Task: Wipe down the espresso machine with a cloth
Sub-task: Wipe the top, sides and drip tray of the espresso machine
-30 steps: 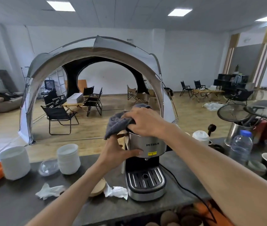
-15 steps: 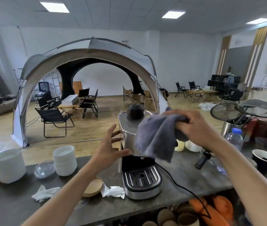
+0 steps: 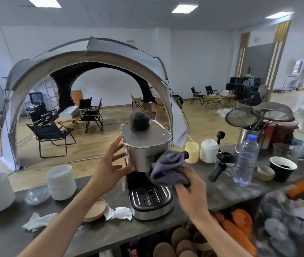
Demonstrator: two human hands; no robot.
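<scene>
Head view: while I brace the espresso machine (image 3: 146,154) on the worktop (image 3: 212,190), everything I need sits close in front of me.
Left grip: my left hand (image 3: 110,168) lies open and flat against the machine's left side, fingers spread, steadying it.
Right grip: my right hand (image 3: 191,191) is closed around the grey cloth (image 3: 168,169), pressing it to the steel front, low and to the right, just above the drip tray (image 3: 150,198).
Machine: upright near the worktop's front edge, black cap on top.
Risk, knob: the cloth covers the black knob (image 3: 185,154) on the right side; a hard swipe could snag or turn it.
Risk, neighbours: a wide sweep rightward could topple the water bottle (image 3: 245,162) or the portafilter (image 3: 221,166).
Risk, sliding: pushing harder than my left palm resists could shove the machine sideways.
</scene>
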